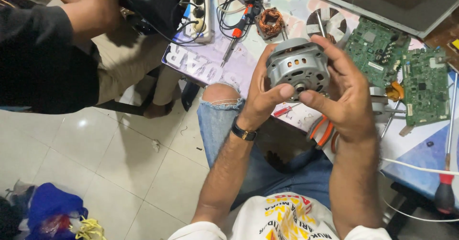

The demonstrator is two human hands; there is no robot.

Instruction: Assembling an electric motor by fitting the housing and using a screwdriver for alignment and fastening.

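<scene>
- From the head camera, I hold a grey metal motor up in front of me, above my knee and the near edge of the tabletop.
- My left hand cups the motor's left side, the fingers curled shut around the housing and the thumb pressed near the short shaft at its middle.
- My right hand wraps the right side, its fingers closed over the top rim and the thumb touching the face just beside the shaft.
- A black watch sits on my left wrist.
- On the tabletop beyond the motor lie two green circuit boards, a copper coil and a soldering iron.
- Orange-handled pliers lie just under my right hand; a red-handled screwdriver lies at the far right.
- Another person in a dark sleeve stands at the upper left, well apart from my hands.
</scene>
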